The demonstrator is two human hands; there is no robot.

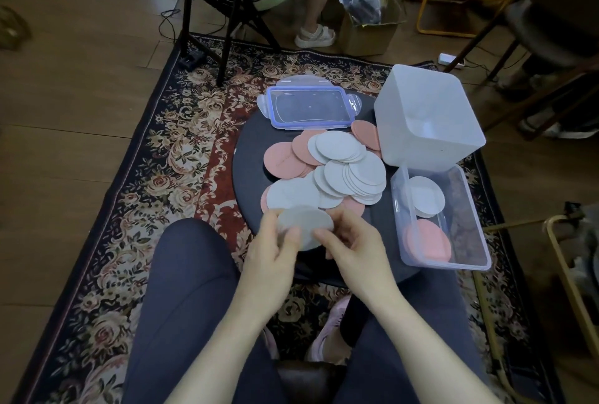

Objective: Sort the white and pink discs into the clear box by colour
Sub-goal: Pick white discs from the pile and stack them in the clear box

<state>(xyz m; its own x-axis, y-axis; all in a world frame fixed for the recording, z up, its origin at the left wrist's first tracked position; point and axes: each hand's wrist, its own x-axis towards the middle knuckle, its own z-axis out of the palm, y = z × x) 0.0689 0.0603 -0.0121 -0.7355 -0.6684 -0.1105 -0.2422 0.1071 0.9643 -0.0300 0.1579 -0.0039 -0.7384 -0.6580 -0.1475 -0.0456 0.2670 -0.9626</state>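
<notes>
A white disc [304,225] was pinched at lower centre between the curled fingers of the left hand [275,249] and right hand [353,245]. Sorting was barely begun; carriage to the white stack in the clear box [473,235], at right, seemed required.

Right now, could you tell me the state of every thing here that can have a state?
clear box: open, holds white and pink discs apart
lid: off, lying on the table
white bin: open, tipped
left hand: holds white disc
right hand: holds white disc
white disc: lifted
</notes>
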